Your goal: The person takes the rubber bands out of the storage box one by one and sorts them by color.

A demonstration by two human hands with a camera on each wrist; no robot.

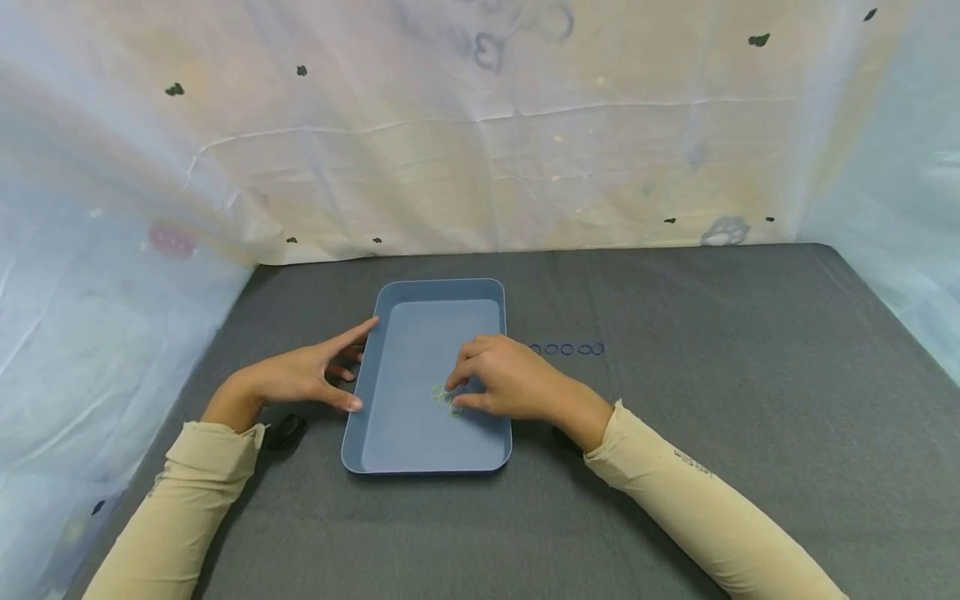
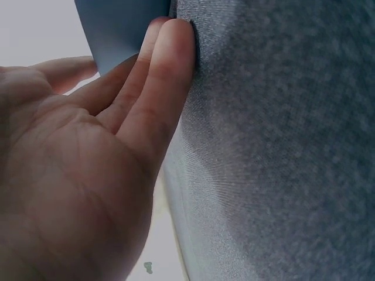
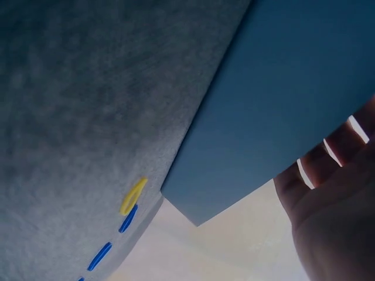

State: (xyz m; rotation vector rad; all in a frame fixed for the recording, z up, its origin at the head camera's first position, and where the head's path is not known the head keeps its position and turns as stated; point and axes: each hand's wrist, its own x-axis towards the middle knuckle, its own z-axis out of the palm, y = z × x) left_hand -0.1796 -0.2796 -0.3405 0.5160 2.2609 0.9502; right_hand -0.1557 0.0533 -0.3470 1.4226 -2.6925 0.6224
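A shallow blue-grey tray lies on the grey cloth. My left hand rests along its left side, thumb and forefinger spread along the rim. In the left wrist view, fairly straight fingers touch the tray's outer wall. Over the tray's right half reaches my right hand, fingers bent, with thumb and forefinger tips apart beside several small yellow rings, like rubber bands, on the tray floor. The right wrist view shows the fingers partly hidden behind the tray wall.
Right of the tray, several blue rings lie in a row on the cloth. A yellow ring lies by the blue ones near the tray corner. A dark object sits under the left wrist. Pale sheeting hangs behind the table.
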